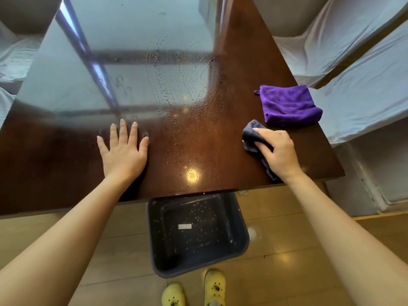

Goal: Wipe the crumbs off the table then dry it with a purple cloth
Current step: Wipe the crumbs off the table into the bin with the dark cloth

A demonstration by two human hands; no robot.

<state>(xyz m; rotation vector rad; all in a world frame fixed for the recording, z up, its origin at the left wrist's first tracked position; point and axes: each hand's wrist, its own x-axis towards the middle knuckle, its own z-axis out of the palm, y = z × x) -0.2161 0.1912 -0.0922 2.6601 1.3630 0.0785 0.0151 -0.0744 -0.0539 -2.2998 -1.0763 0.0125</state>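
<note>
The dark glossy wooden table [66, 155] has a wet streak of water droplets [176, 96] down its middle. My left hand [123, 151] lies flat on the table with fingers spread, holding nothing. My right hand [278, 153] presses a crumpled grey cloth [250, 134] onto the table near the right front corner. A folded purple cloth [289, 103] lies just beyond it by the right edge. On the floor under the front edge stands a dark grey bin [239, 239] with several crumbs scattered inside.
White-covered chairs [353, 62] stand to the right of the table, and another [11, 62] stands to the left. My feet in yellow clogs [215, 286] stand on the tiled floor behind the bin.
</note>
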